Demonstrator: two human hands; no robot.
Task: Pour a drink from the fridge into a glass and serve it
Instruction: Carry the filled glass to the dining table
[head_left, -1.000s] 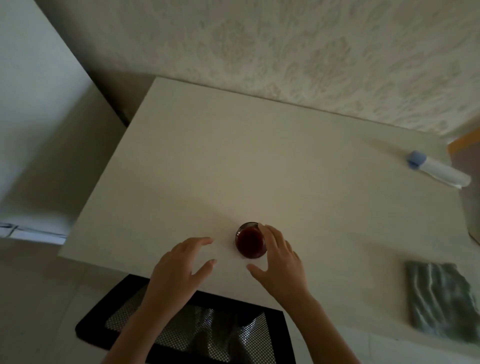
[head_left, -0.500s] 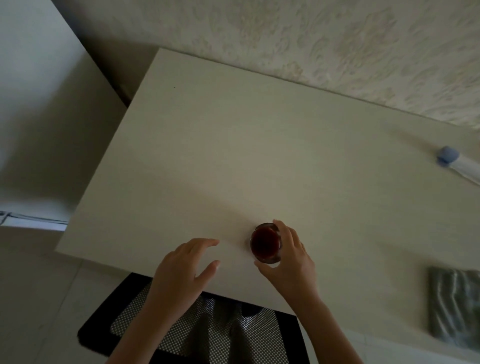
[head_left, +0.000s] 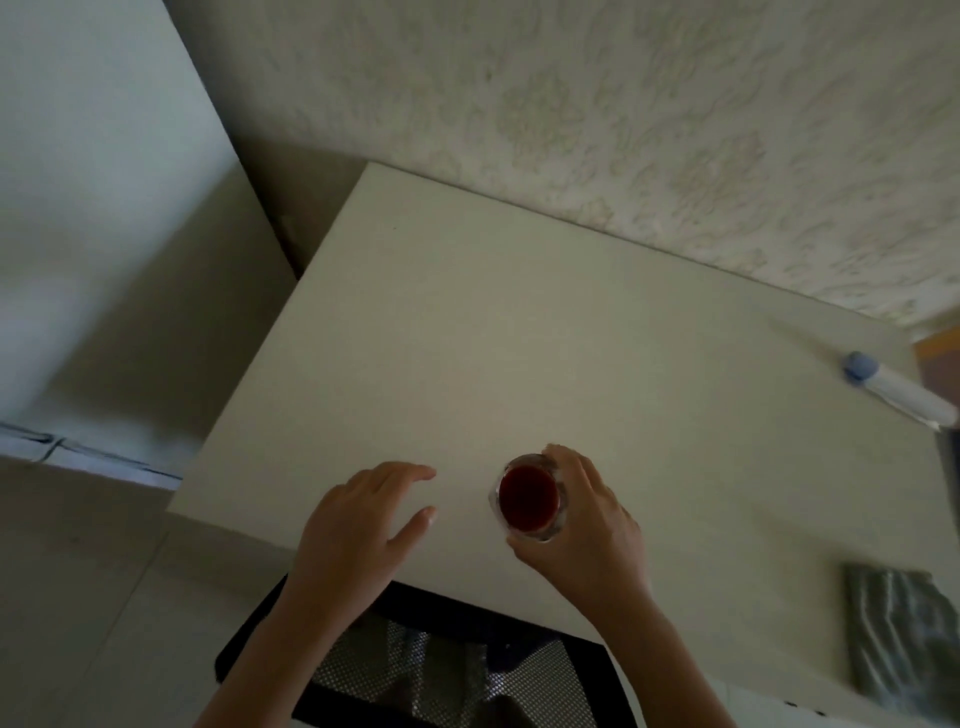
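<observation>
Left hand (head_left: 358, 525): hovering palm down, fingers loosely spread and slightly bent, thumb angled out to the right, gripping nothing. Left forearm: reaching up from the bottom edge, bare. Right hand (head_left: 584, 525): curling round the glass (head_left: 529, 498) from its right side, fingers wrapping the far wall, thumb pressing the near wall. Right forearm: rising from bottom right, bare.

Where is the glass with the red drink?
In the head view, the glass stands on the table near its front edge, gripped by the right hand, with the left hand beside it.
</observation>
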